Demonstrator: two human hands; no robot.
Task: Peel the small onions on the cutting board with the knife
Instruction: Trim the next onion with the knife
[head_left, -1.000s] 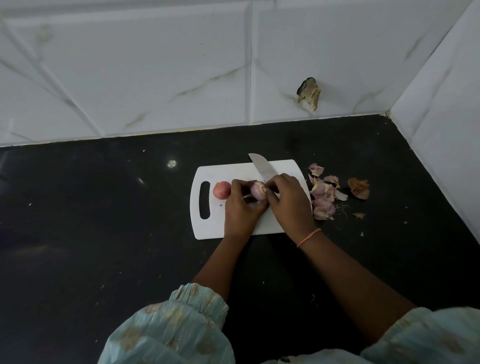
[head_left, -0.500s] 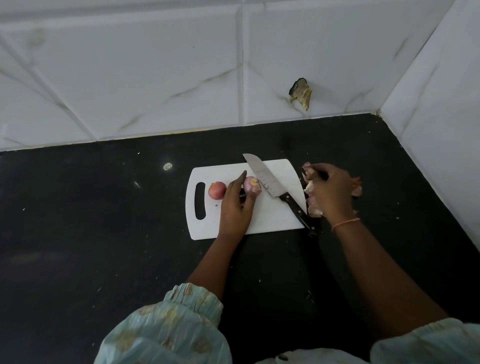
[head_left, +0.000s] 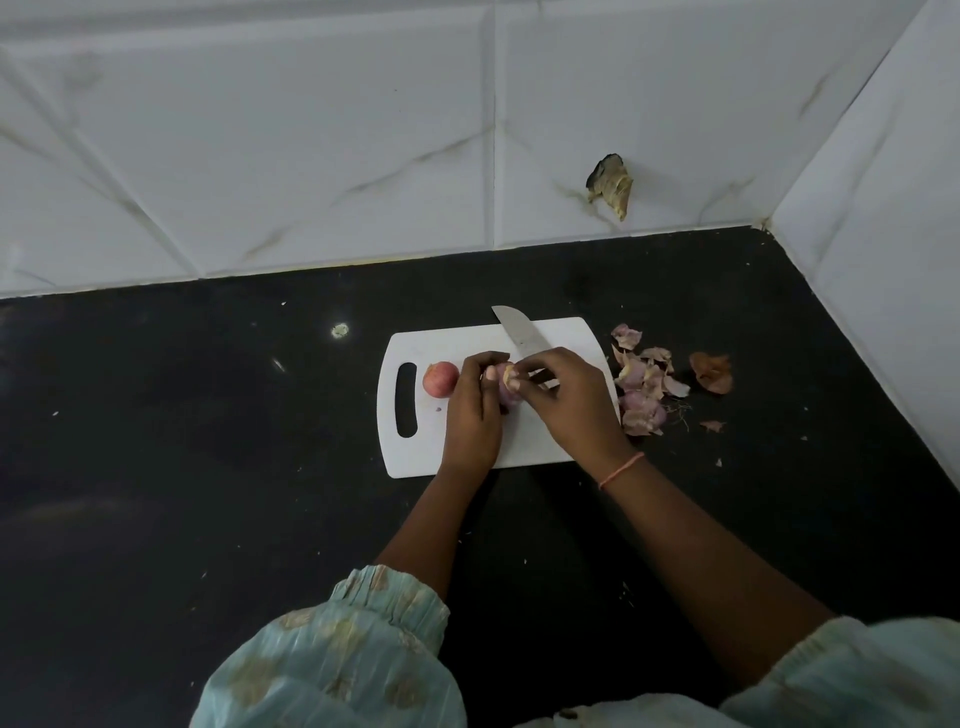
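Two small onions (head_left: 441, 380) (head_left: 503, 387), one knife (head_left: 521, 335) and one cutting board (head_left: 519, 431) are counted at frame centre; one heap of peels (head_left: 644, 384) is seen right of centre.

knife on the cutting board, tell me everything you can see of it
The steel-bladed kitchen knife shows only a plain grey blade with a rounded tip. It lies flat across the far edge of the white plastic cutting board, tip just past the rim. The right hand covers its handle end.
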